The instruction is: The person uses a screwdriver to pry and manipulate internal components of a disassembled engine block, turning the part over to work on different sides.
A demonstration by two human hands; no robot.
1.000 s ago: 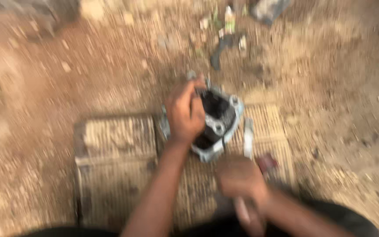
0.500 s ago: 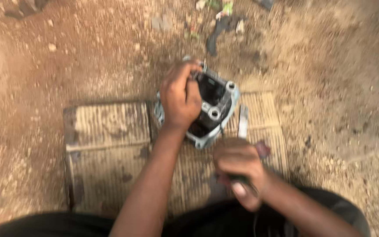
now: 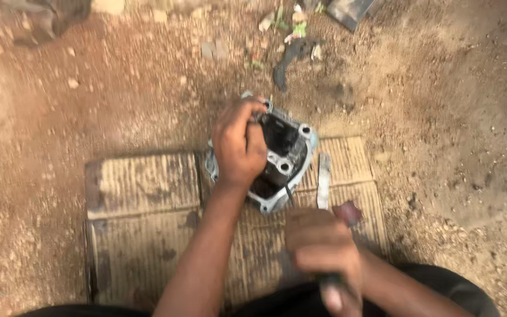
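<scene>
1. Where the flattened cardboard (image 3: 142, 194) lies on the dirt ground (image 3: 77, 100), we see a grey metal engine part (image 3: 286, 155) resting on its far edge, partly over the bare earth.
2. Our left hand (image 3: 239, 147) is clenched over the left side of the engine part, fingers curled onto its top rim and palm against its outer wall.
3. The engine part has a dark hollow in its middle and round bolt holes at the corners of its pale rim.
4. Our right hand (image 3: 324, 252) is closed in a fist around a thin dark tool (image 3: 289, 194), just on the near side of the engine part; the tool's tip reaches the part's near rim.
5. A flat grey metal strip (image 3: 323, 181) lies on the cardboard just right of the engine part.
6. A small reddish-brown object (image 3: 349, 212) sits on the cardboard near the strip's near end, touching or just beside our right hand; we cannot tell what it is.
7. Beyond the engine part, on the dirt, lie a dark bent scrap (image 3: 289, 58) and some pale litter (image 3: 280, 20).
8. Small stones are scattered over the ground left of the engine part.
</scene>
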